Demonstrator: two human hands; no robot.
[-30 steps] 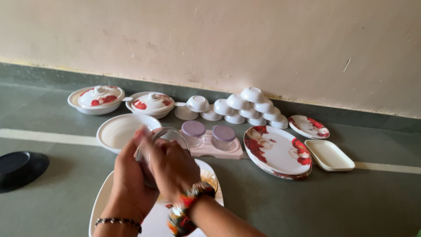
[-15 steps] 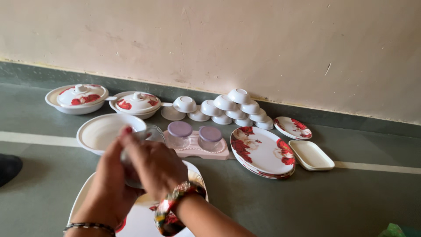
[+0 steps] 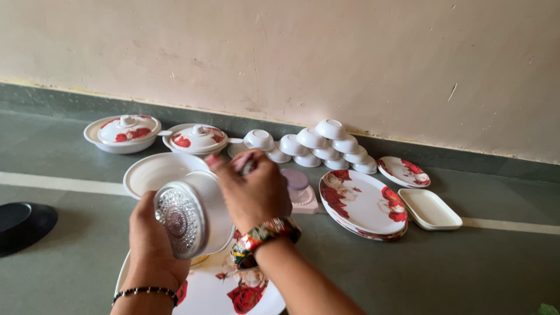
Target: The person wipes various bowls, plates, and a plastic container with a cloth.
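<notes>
Clear glass caught the light: a cut-pattern tumbler (image 3: 189, 219) lay tipped on its side in mid-air, its studded base facing the camera, above a large white platter with red flowers (image 3: 233, 291). The left hand (image 3: 153, 245) cradled it from below, fingers curled around the wall. The right hand (image 3: 254, 189) sat over the mouth, fingers bunched together there; whether they pinched anything inside could not be told. Handling it well probably meant a firm grip from the left hand while the right worked gently around the rim, since smooth glass slips easily.

On the grey floor, the white serving bowl (image 3: 154, 172) stood empty. Two lidded casseroles (image 3: 163, 134) sat closed, contents hidden. Small white bowls (image 3: 324, 146) were stacked upside down by the wall. The rectangular tray (image 3: 430, 209) was bare, and a lilac-lidded jar (image 3: 296, 182) peeked out behind the right hand.
</notes>
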